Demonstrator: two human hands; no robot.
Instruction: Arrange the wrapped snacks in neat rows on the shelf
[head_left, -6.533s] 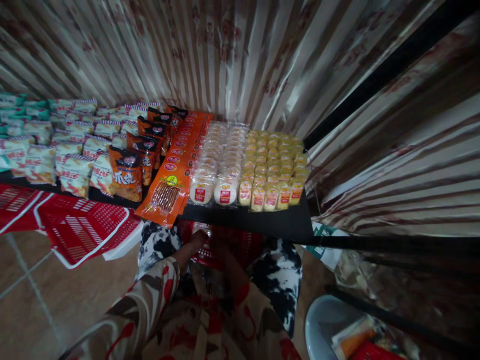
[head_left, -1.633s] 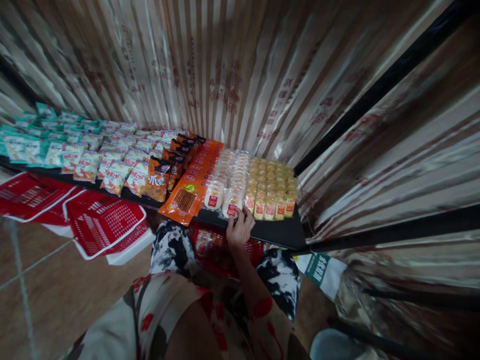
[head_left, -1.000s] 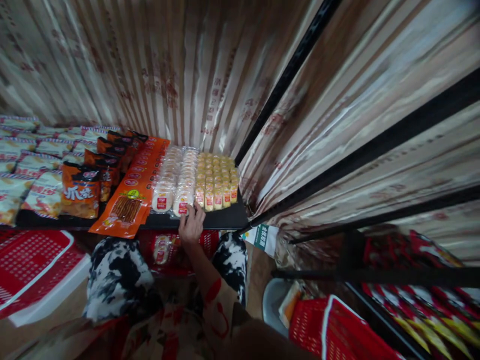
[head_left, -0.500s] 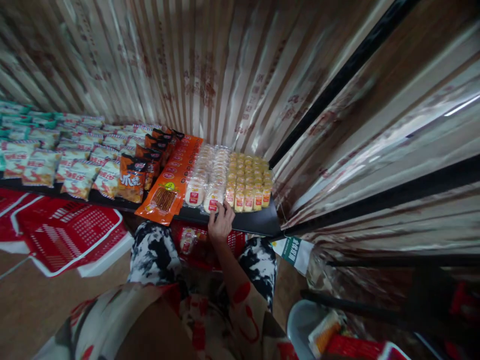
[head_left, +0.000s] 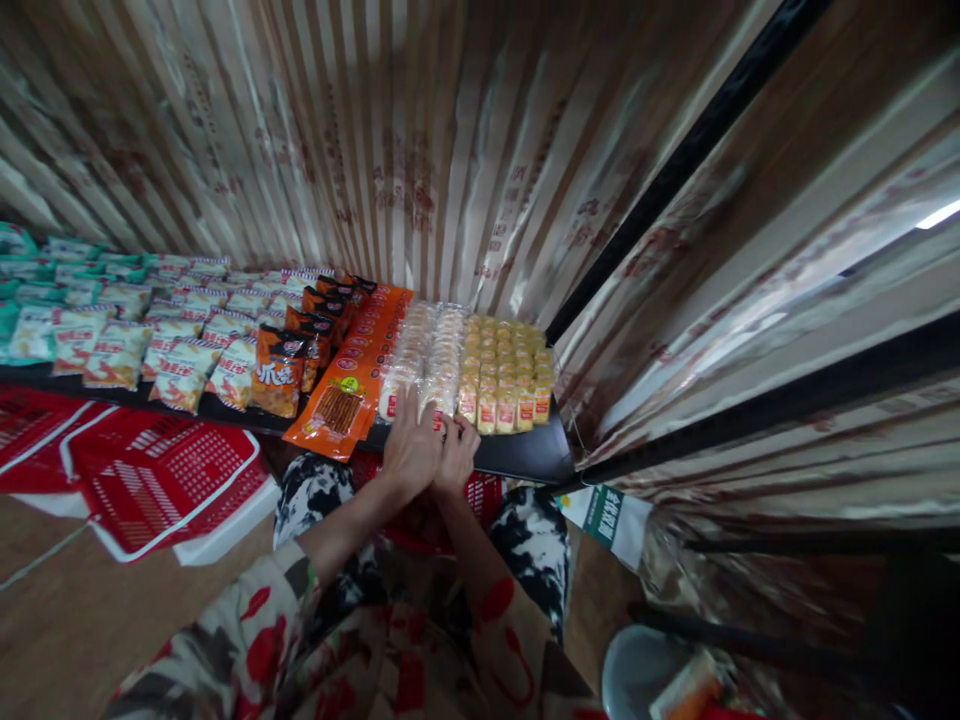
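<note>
Two rows of clear round cake packets (head_left: 431, 345) with red labels lie on a black shelf (head_left: 517, 455). My left hand (head_left: 409, 450) reaches up from below, its back to the camera, and its fingers close over the front packet of the left row. My right hand (head_left: 455, 452) sits right beside it, touching it. Its fingertips pinch the front packet of the right row. My knees in black-and-white trousers (head_left: 532, 535) are under the shelf edge, with a red basket (head_left: 480, 495) between them.
Small yellow packets (head_left: 510, 370) fill the shelf's right end. To the left lie orange strip packs (head_left: 352, 385), orange bags (head_left: 276, 372) and several rows of pale snack bags (head_left: 112, 340). Red baskets (head_left: 161, 475) lie on the floor at left and a grey bin (head_left: 634, 680) at lower right. Striped curtain (head_left: 420, 150) hangs behind.
My left hand has come up from below the shelf to the front of the left cake row. My right hand has stayed at the front of the right row.
</note>
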